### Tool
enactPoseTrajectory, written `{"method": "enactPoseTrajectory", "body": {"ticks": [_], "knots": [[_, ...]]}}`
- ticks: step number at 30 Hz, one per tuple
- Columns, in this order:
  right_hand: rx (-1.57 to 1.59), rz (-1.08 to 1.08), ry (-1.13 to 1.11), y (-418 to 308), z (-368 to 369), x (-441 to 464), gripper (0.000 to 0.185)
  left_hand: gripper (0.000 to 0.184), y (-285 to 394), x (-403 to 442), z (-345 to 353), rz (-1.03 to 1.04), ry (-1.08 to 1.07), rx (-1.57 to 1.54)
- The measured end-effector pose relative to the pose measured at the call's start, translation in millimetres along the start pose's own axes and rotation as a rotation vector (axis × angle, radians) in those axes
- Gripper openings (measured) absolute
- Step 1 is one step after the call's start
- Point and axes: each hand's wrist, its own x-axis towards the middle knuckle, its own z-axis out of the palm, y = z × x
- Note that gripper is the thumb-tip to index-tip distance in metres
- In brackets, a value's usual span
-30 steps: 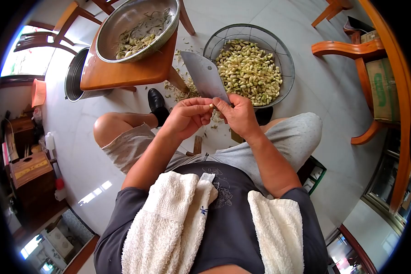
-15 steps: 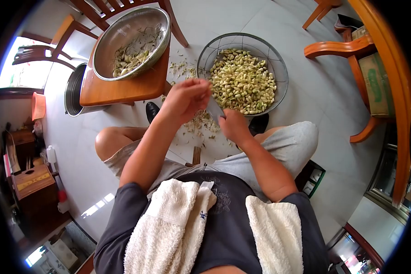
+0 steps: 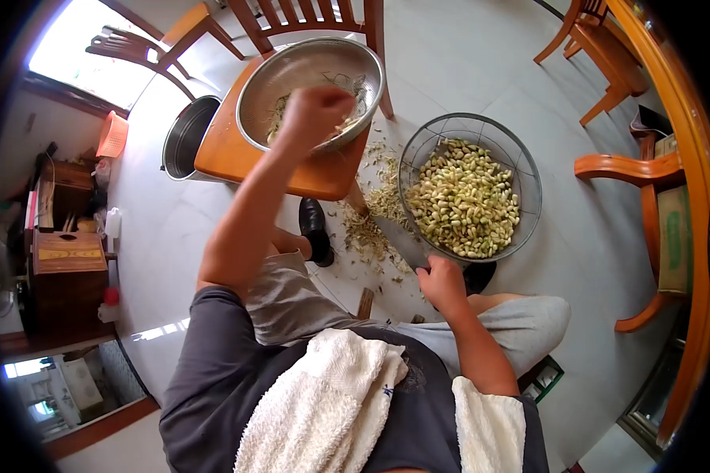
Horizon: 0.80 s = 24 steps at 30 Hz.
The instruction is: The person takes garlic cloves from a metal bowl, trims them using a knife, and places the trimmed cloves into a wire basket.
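Note:
My left hand [image 3: 317,114] is over the metal colander [image 3: 311,49], its fingers smeared by motion and partly hidden, so I cannot tell what they hold. Inside the colander lie pale bulbs with stringy roots [image 3: 347,82]. In my right hand [image 3: 443,282] is the handle of a knife [image 3: 402,243], its broad blade pointing up and left above the floor. A round wire-mesh basket [image 3: 532,169] holds a heap of pale yellow-green bulbs [image 3: 469,201], just beyond the knife.
The colander rests on a wooden chair [image 3: 308,183]. Behind it stands a metal bucket [image 3: 189,138]. Trimmed scraps [image 3: 371,229] litter the floor between chair and basket. Wooden furniture [image 3: 635,167] with a box [image 3: 674,236] is at the right. Towels [image 3: 323,394] hang over my chest.
My left hand has moved from beside the knife to over the colander. My right hand still holds the knife, now apart from the left. The view has shifted left.

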Motion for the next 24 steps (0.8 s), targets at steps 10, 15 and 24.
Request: {"method": "enactPoseTrajectory", "body": {"ticks": [10,15,24], "knots": [[-0.041,-0.097,-0.128,-8,23,1,0.021,0.029,-88,68,-62,0.005,-0.318,0.774],[-0.043,-0.121,-0.164,-11,23,-3,0.021,0.030,-81,60,-58,0.023,-0.351,1.003],[-0.031,-0.097,-0.101,-9,16,2,0.027,0.018,-85,64,-77,0.112,-0.160,0.851]]}}
